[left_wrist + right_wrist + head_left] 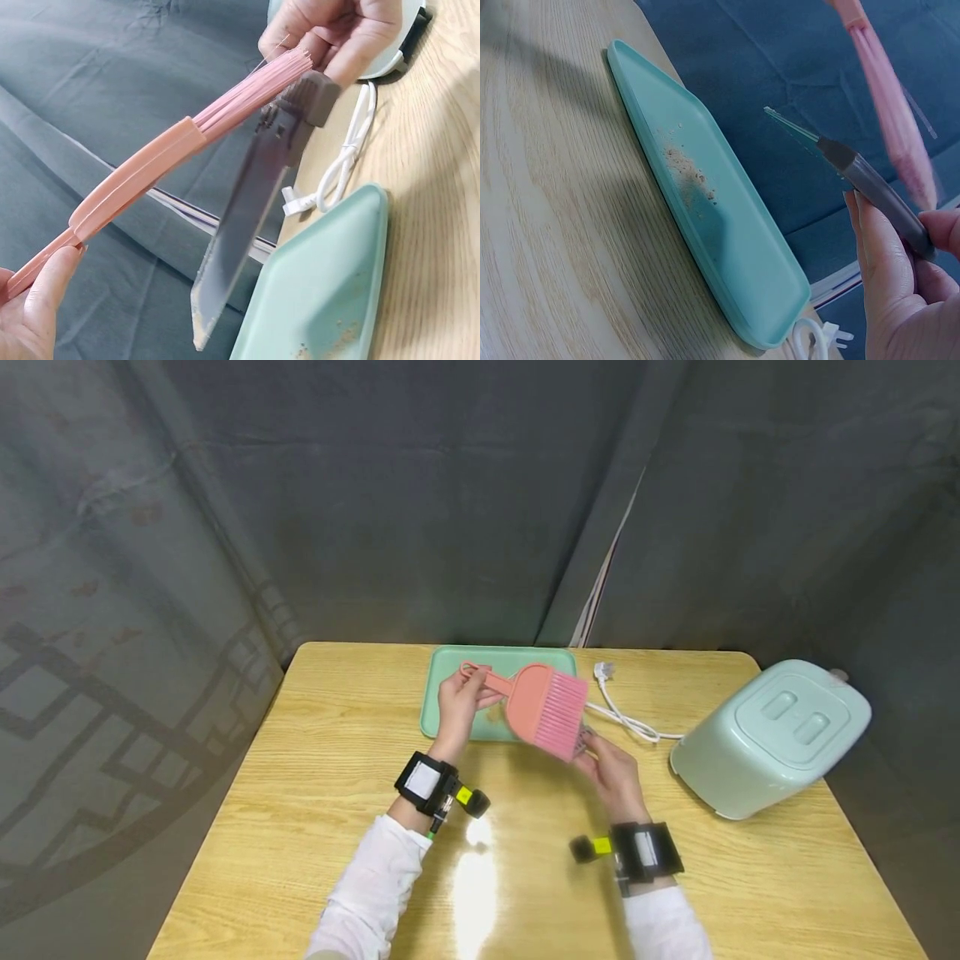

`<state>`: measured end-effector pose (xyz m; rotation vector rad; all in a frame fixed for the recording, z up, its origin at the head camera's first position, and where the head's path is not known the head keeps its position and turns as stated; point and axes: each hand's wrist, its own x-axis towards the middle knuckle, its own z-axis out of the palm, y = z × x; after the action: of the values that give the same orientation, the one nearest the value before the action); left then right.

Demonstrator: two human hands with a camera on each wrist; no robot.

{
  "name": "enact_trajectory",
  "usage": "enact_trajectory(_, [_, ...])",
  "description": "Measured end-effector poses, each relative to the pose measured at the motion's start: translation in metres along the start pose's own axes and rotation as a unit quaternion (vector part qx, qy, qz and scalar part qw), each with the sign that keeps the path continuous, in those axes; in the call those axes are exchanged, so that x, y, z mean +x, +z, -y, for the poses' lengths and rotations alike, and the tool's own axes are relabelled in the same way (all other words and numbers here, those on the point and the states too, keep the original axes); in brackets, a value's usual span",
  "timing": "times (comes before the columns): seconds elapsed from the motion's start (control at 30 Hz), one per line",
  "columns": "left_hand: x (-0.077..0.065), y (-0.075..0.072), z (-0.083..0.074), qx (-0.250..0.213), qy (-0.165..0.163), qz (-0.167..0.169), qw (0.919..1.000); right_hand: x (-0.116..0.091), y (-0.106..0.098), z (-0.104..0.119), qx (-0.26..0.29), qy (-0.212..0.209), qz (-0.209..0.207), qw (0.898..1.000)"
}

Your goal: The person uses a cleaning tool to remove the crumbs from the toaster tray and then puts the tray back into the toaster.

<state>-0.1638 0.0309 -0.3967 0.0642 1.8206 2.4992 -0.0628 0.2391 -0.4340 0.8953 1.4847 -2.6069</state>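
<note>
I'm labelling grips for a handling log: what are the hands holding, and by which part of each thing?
The left hand holds the pink brush by its handle; the right hand pinches the flat panel by its dark end piece.

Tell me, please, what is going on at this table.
A person's left hand holds a salmon-pink, flat-headed brush by its handle; the right hand holds a thin, flat grey panel by one end. The brush's pink bristles are close to the panel; whether they touch is unclear. A pale green rectangular tray lies on the light wood-grain table, brown crumbs on it. To the right stands a pale green, rounded appliance, its white cord and plug lying on the table.
</note>
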Motion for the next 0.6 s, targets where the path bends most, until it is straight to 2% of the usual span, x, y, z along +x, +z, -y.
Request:
enact_trajectory(0.37, [0.005, -0.004, 0.009, 0.005, -0.017, -0.037, 0.9992, 0.0, -0.001, -0.002, -0.016, -0.012, 0.002, 1.0])
enact_trajectory(0.6, [0.007, -0.011, 0.011, 0.018, -0.013, -0.042, 0.9989, 0.002, -0.003, -0.004, -0.023, -0.006, 0.003, 1.0])
